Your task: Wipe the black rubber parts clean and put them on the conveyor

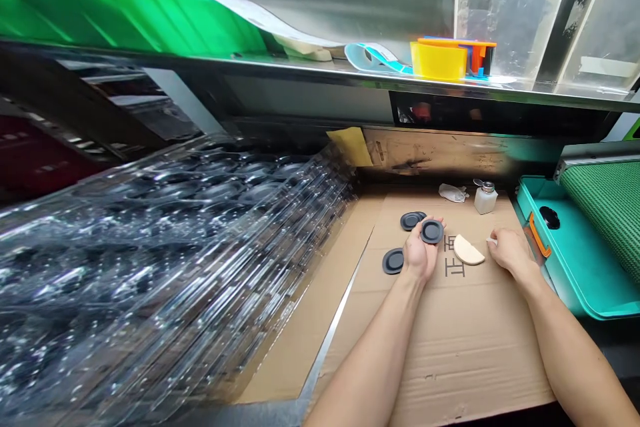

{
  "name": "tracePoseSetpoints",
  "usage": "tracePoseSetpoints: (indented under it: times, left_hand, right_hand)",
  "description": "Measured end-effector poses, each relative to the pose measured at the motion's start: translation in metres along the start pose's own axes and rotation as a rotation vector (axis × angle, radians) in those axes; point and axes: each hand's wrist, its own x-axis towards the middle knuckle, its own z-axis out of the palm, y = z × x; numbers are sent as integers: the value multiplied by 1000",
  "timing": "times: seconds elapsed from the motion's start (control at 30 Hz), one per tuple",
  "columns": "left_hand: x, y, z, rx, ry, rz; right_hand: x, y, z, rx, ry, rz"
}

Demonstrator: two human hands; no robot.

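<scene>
My left hand [421, 255], palm up, holds a dark grey oval rubber-like pad [432, 231] with a raised rim. Just beyond that hand lie overlapping dark oval pads [411, 221], and another single pad [393, 261] rests at its left, partly behind the wrist. My right hand [511, 248] is closed in a pinch over the cardboard, with a small bit of white material [492, 241] showing at the fingertips. Between the hands a cream half-round piece [469, 250], like a sponge or puff, lies on the cardboard sheet [450, 333].
Stacked clear plastic trays [210, 247] fill the left side. A pump bottle [485, 198] and crumpled white wipe [453, 193] stand at the back. To the right are a teal bin [595, 290] holding a black part [549, 217] and a green conveyor belt [607, 207]. A metal shelf [300, 68] crosses above.
</scene>
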Motion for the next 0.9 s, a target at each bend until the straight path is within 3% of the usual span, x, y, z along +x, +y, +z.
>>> tracePoseSetpoints:
  times: [0.07,0.2,0.33,0.47,0.7,0.9]
  left_hand:
    - [-4,1,2,17,-81,-92]
    - [-12,-1,5,76,-211,-312]
    - [-20,-4,10,137,-255,-456]
    - [-25,-4,14,121,-303,-482]
    - [-25,-3,13,217,-270,-507]
    - [-27,-4,11,341,-377,-515]
  right_hand:
    - [2,0,1,136,32,-79]
    - [-1,-17,6,474,284,-336]
    - [-11,-34,10,649,302,-446]
    - [-15,-38,11,666,295,-438]
    - [-15,-40,13,603,339,-462]
    - [-16,-39,17,547,301,-453]
